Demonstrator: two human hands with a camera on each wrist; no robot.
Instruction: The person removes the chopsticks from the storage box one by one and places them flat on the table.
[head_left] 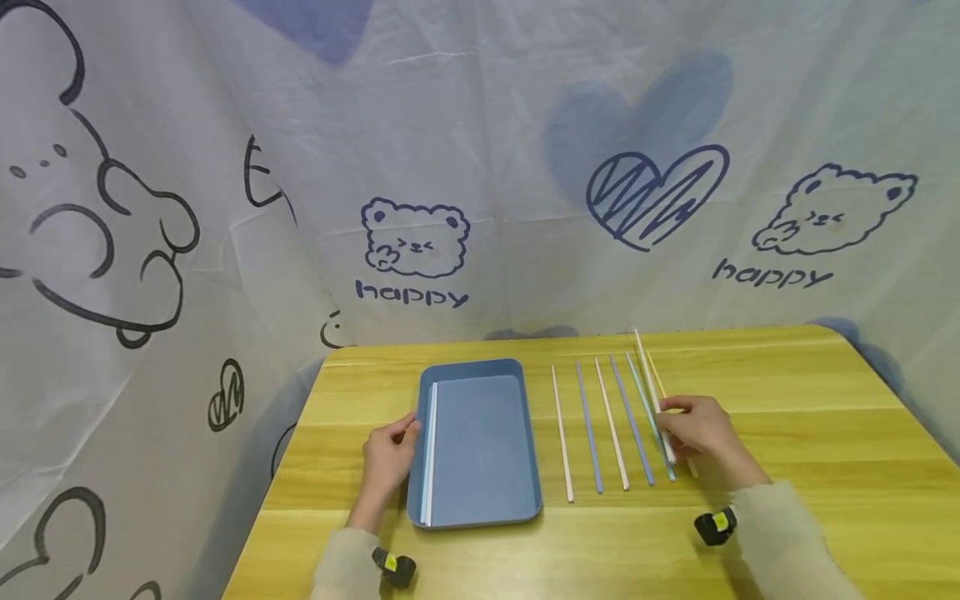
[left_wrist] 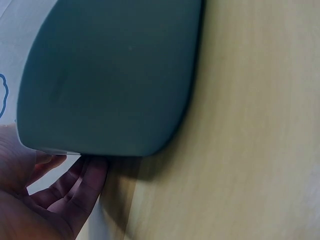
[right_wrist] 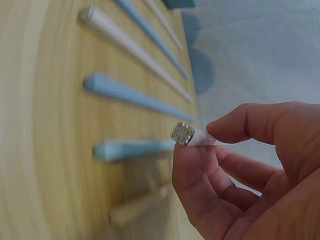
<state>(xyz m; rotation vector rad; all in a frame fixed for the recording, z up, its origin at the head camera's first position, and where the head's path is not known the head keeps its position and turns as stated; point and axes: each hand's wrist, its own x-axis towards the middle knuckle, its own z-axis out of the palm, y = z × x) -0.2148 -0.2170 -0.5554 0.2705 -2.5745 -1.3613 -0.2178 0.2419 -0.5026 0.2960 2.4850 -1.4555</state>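
Note:
My left hand (head_left: 392,454) grips the left rim of a blue-grey tray (head_left: 487,442); its fingers also show at the tray's edge in the left wrist view. Inside the tray, pale chopsticks (head_left: 430,450) lie lengthwise along the left wall. My right hand (head_left: 697,429) pinches a whitish-pink chopstick (right_wrist: 202,138) between thumb and fingers, raised above the table. Its squared end has a glittery cap (right_wrist: 183,133). Just below that hand are a teal chopstick (right_wrist: 132,149) and a yellowish chopstick (right_wrist: 137,206), the latter partly hidden by the hand in the head view.
Between the tray and my right hand, a pale pink chopstick (head_left: 562,433), a blue one (head_left: 588,425), another pink one (head_left: 611,421) and another blue one (head_left: 632,417) lie spaced side by side. A printed curtain (head_left: 517,167) hangs behind the wooden table (head_left: 817,417).

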